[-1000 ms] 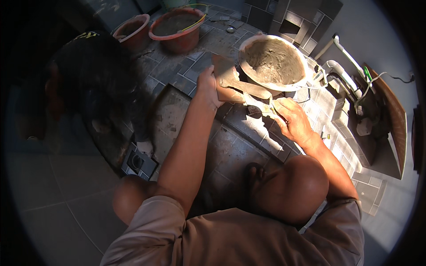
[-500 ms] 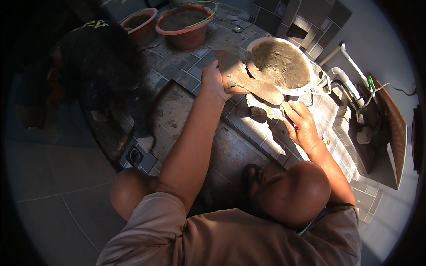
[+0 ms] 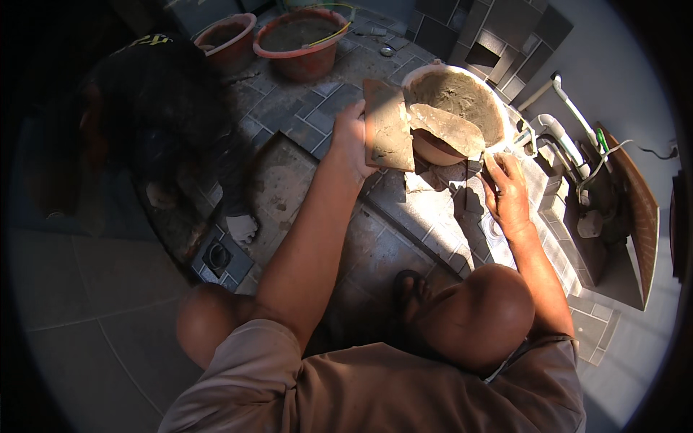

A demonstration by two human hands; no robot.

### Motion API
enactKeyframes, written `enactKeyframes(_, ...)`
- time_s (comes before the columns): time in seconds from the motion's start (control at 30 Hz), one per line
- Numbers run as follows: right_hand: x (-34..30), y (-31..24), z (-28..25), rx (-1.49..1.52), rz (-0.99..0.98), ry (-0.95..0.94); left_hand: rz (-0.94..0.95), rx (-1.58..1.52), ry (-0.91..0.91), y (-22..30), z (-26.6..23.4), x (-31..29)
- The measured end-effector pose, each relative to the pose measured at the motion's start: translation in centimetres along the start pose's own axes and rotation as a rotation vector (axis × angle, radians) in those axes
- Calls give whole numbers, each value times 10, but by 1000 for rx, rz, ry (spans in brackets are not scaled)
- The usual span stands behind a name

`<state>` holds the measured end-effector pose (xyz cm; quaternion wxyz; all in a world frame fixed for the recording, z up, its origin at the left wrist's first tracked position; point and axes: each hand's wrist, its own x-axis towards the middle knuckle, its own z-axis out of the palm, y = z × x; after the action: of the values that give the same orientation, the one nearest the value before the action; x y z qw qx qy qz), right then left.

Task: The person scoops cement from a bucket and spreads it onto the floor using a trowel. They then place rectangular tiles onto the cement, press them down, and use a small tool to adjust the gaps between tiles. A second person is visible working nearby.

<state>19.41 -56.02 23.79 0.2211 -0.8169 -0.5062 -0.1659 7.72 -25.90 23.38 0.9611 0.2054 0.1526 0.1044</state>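
With 12 o'clock straight ahead of the worker in the brown shirt [image 3: 404, 390], I see a co-worker [image 3: 162, 105] in dark clothes between 10 and 11, mostly lost in shadow. A dark square plate [image 3: 234, 261] with a round hole lies at 10. Farther off, toward 11, stand 2 red tubs [image 3: 312, 66].

The worker's hands are apart, each gripping something. The left hand [image 3: 350, 144], around 12, is clamped on the left edge of a tile [image 3: 388, 124], whose mortar-coated face is turned up to the worker. Just to the tile's 3 o'clock side, a broad, smeared trowel [image 3: 446, 128] hangs in front of a pale basin [image 3: 503, 119] of mortar [image 3: 455, 90]. The right hand [image 3: 510, 191], near 1, is wrapped around the trowel's 4 o'clock end. White pipes [image 3: 561, 133] run beyond, and a brown board [image 3: 637, 195] leans at 2.
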Motion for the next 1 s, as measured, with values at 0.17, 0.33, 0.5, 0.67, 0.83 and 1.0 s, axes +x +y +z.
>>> enactKeyframes(0.17, 17, -11, 7, 191, 69, -16, -92, 14, -203, -5, -15, 3)
enactKeyframes(0.33, 27, -12, 19, 249, 68, -95, -107, 72, -228, -13, -15, 6)
enactKeyframes(0.5, 19, -23, 16, 202, -74, -111, -49, 95, -114, -10, -10, -3)
enactKeyframes(0.67, 7, -33, 20, 358, -87, -202, -47, 34, 140, -5, 2, -13)
enactKeyframes(0.83, 9, -40, 22, 386, -108, -194, 47, -14, 238, -2, -26, 8)
enactKeyframes(1.0, 17, -46, 25, 256, -213, -220, 86, -58, 349, 0, -43, 14)
